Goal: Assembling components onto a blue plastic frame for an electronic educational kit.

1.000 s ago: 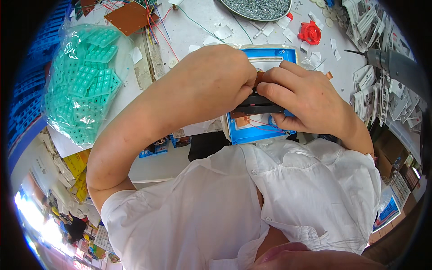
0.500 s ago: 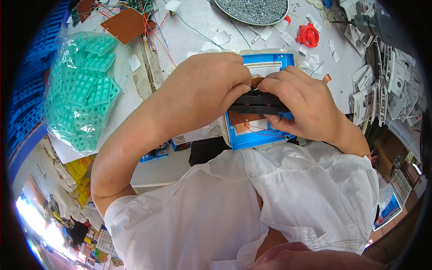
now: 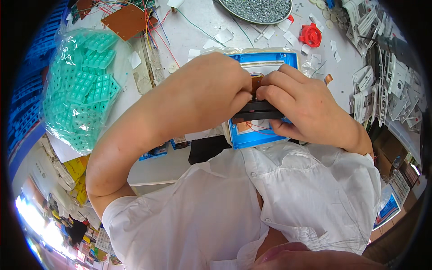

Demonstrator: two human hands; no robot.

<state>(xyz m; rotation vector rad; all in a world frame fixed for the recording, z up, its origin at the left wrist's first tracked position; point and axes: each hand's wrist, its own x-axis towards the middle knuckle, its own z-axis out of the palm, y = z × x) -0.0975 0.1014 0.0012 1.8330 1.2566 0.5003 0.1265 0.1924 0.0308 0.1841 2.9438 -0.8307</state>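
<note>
A shallow blue plastic housing lies in front of my body, with a brown circuit board and thin wires inside it. Across the board sits a long black plastic part with a slot along it. My right hand grips this part's right end, thumb below and fingers above. My left hand is closed, its fingertips pinched together at the part's upper edge, close to the right fingertips. Whatever lies between the left fingers is hidden by the hand.
A clear bag of mint-green keypads lies at left, near stacked blue housings. At the back are a metal dish of screws, a brown board with wires and a red plastic ring. White plastic parts and a power screwdriver crowd the right.
The right hand has shifted slightly and its fingers have come closer to the left fingertips. The black part sits a little lower in view. The blue housing stays nearly in place.
</note>
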